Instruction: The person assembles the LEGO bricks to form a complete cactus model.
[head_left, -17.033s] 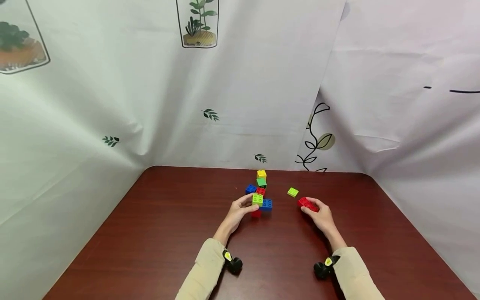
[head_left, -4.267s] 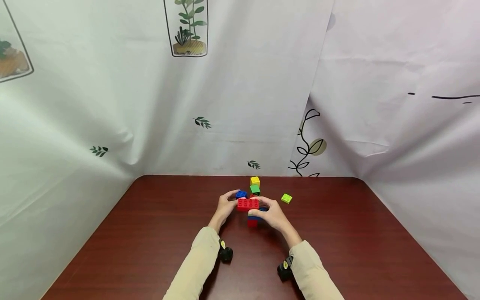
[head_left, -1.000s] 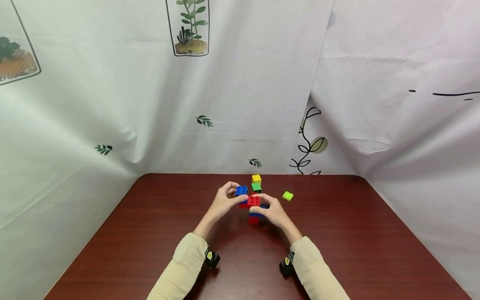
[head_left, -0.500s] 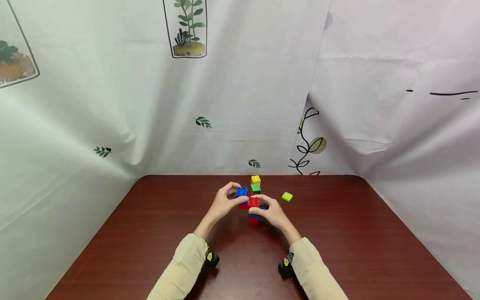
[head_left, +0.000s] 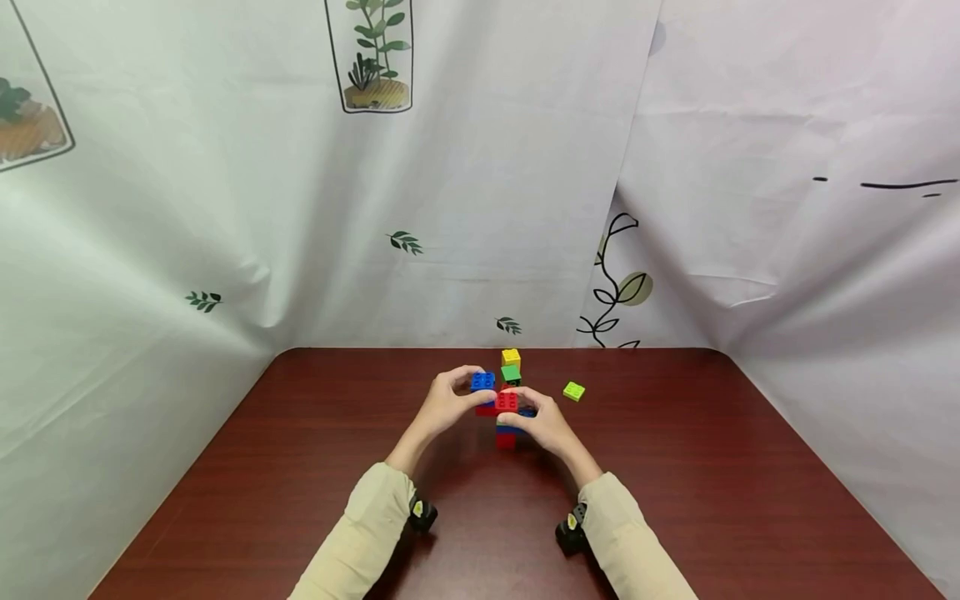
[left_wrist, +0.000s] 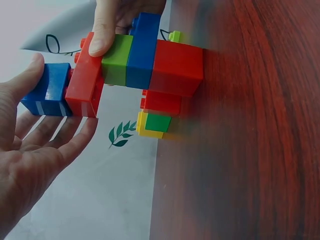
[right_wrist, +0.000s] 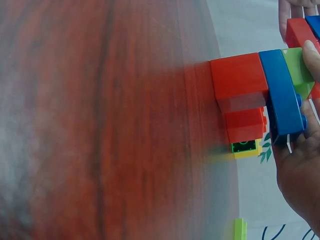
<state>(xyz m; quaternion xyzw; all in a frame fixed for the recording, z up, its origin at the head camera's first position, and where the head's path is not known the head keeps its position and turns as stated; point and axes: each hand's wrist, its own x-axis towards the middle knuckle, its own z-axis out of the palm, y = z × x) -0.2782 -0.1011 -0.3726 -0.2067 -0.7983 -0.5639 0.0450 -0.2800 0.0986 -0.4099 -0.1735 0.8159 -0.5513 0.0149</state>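
My left hand point(head_left: 447, 404) pinches a blue brick point(head_left: 483, 381) that sits on the left end of a long red brick point(head_left: 507, 402). My right hand point(head_left: 542, 423) grips that red brick at its right end, thumb in front. In the left wrist view a lime brick point(left_wrist: 116, 60), a wide blue brick point(left_wrist: 143, 52) and a red brick point(left_wrist: 176, 67) form the stack beneath, standing on the table. My right thumb point(right_wrist: 312, 59) also lies close to the lime brick in the right wrist view.
Behind the stack are a green brick point(head_left: 511, 372) and a yellow brick point(head_left: 512, 357), with another red brick point(left_wrist: 165, 102) near them. A flat lime brick point(head_left: 573, 391) lies to the right on the brown table point(head_left: 675, 467). A printed cloth point(head_left: 480, 167) hangs behind.
Earlier my right hand brought the long red brick from the right onto the stack. My left hand then lifted the blue brick from behind onto it. Over the last second both hands barely move.
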